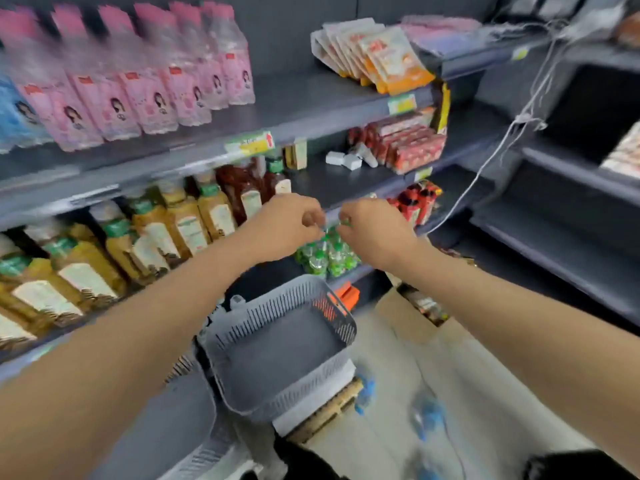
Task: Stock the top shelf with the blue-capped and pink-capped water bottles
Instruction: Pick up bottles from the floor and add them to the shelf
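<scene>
— Where are the water bottles?

— The pink-capped bottles [152, 84] stand upright at the left end of the top shelf [311, 105], with their long axes vertical, caps up and labels facing out. They are clear plastic with pink printed wraps. I count six labels in a row running back along the shelf, but blur prevents a firmer count. One blue-labelled bottle [15, 112] stands beside them at the far left.

— And the blue-capped ones?

— The blue-capped bottles [429, 415] are down on the pale floor [485, 375], to the right of the basket. They show as three smeared blue-and-clear patches, too blurred to tell which way they point.

— The hands?

— Both are bare and reach forward, close together in front of a lower shelf. The left hand [291, 226] and right hand [374, 233] have their fingers curled in, with the fingertips nearly meeting. I can't tell whether either pinches anything.

— The basket?

— There is one grey plastic basket [277, 348] below the forearms. It is rectangular, with rounded corners and slotted walls.

— Anything else?

— Amber bottles [187, 220] with green caps crowd the second shelf. A fan of glossy orange-and-white pouches [381, 53] leans at the top shelf's right end.
</scene>
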The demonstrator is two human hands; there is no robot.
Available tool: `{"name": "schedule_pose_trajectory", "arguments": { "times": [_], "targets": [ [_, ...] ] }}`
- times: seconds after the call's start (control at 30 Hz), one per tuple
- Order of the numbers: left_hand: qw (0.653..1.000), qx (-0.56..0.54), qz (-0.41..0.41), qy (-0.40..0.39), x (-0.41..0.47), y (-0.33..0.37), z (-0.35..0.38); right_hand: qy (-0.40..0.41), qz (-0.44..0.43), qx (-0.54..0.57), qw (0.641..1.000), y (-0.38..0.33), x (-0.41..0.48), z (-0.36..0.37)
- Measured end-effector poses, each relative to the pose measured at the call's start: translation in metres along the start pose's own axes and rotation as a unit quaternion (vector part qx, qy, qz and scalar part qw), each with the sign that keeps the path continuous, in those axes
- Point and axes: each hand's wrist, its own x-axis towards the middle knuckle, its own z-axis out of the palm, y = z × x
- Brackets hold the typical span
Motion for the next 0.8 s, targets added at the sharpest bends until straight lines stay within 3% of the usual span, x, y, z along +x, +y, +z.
{"name": "schedule_pose_trajectory", "arguments": {
  "times": [0.13, 0.37, 0.8],
  "targets": [
    [0.996, -0.002, 0.032, -0.078, 0.017, 0.068, 0.091, -0.061, 0.078, -0.023, 0.995, 0.099, -0.063, 0.018],
    [0.98, -0.062, -0.007, -0.187, 0.015, 0.124, 0.214, -0.184, 0.172, -0.044, 0.967, 0.207, -0.153, 0.065],
    [0.957, -0.116, -0.147, -0.222, 0.017, 0.083, 0.356, -0.257, 0.302, 0.094, 0.913, 0.281, -0.197, 0.175]
  ]
}}
